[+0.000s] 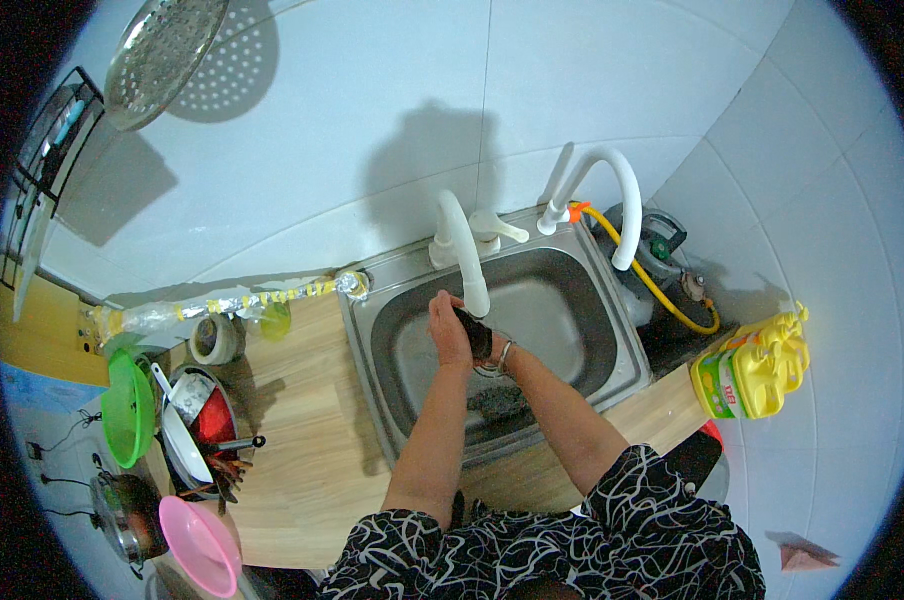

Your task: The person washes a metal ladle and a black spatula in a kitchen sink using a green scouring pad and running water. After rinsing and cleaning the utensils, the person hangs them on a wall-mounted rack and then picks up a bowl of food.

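Both hands are together under the spout of a white faucet (pixel 467 262), over a stainless steel sink (pixel 564 315). My left hand (pixel 449 330) lies against a black item (pixel 474 332), perhaps cloth, that sits between the hands. My right hand (pixel 494 346), with a bangle (pixel 505 355) at its wrist, is mostly hidden behind that item. Whether the black item is held or worn on the hand cannot be told. Below the hands, a dark patch (pixel 498 403) shows in the sink.
Right of the sink stand a second white faucet (pixel 632 202), a yellow hose (pixel 658 289) and yellow jugs (pixel 756 371). On the left are a green basin (pixel 127 409), a pot of utensils (pixel 230 420), a pink basin (pixel 196 544) and a roll of tape (pixel 215 339).
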Available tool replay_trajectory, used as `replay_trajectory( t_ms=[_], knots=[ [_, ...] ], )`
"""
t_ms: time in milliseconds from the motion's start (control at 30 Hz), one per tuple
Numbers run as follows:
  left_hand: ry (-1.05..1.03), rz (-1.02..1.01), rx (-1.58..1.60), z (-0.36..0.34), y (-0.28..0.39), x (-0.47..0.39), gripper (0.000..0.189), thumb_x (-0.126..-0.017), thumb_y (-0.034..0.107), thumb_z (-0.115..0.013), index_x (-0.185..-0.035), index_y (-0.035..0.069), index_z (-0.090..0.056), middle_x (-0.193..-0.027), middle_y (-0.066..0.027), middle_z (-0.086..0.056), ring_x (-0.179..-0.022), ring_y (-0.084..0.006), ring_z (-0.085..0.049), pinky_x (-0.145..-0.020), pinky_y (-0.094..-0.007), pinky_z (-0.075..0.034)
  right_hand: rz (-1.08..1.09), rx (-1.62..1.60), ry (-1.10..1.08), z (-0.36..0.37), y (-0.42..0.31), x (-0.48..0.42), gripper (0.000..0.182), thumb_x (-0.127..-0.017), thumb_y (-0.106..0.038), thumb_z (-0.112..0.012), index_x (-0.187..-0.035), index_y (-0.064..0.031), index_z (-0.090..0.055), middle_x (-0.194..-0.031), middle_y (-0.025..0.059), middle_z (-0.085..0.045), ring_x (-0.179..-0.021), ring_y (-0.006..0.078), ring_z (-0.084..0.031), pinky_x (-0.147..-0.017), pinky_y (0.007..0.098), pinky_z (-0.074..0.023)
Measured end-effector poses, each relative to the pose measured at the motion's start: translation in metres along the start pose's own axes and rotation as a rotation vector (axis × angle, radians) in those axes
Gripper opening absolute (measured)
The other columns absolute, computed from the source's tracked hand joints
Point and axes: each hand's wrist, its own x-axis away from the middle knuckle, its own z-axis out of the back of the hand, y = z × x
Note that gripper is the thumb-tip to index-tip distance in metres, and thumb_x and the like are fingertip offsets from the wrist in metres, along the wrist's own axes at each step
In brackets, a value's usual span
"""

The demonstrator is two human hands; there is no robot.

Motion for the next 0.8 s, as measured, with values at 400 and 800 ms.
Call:
replay_trajectory(
  t_ms=[400,800],
  knots=[
    [-0.219,0.506,0.46,0.018,0.017,0.01,0.023,-0.078,0.027,-0.047,-0.086,0.006,-0.052,-0.077,-0.0012,-0.049,-0.072,-0.0141,-0.047,-0.066,-0.027,-0.039,-0.259,0.728,0.287,-0.006,-0.14,0.058,0.023,-0.082,-0.02,-0.032,-0.089,-0.0026,-0.045,-0.082,0.0182,-0.056,-0.074,0.0335,-0.055,-0.062,0.0429,-0.044],
    [-0.35,0.519,0.465,0.019,-0.033,0.001,0.031,-0.081,0.034,-0.042,-0.086,0.006,-0.053,-0.075,-0.0017,-0.052,-0.068,-0.0146,-0.05,-0.061,-0.0293,-0.042,-0.322,0.528,0.575,-0.007,-0.12,0.067,0.041,-0.085,-0.034,-0.022,-0.082,-0.0053,-0.051,-0.079,0.0206,-0.055,-0.074,0.0384,-0.051,-0.064,0.0445,-0.0401]
  ],
)
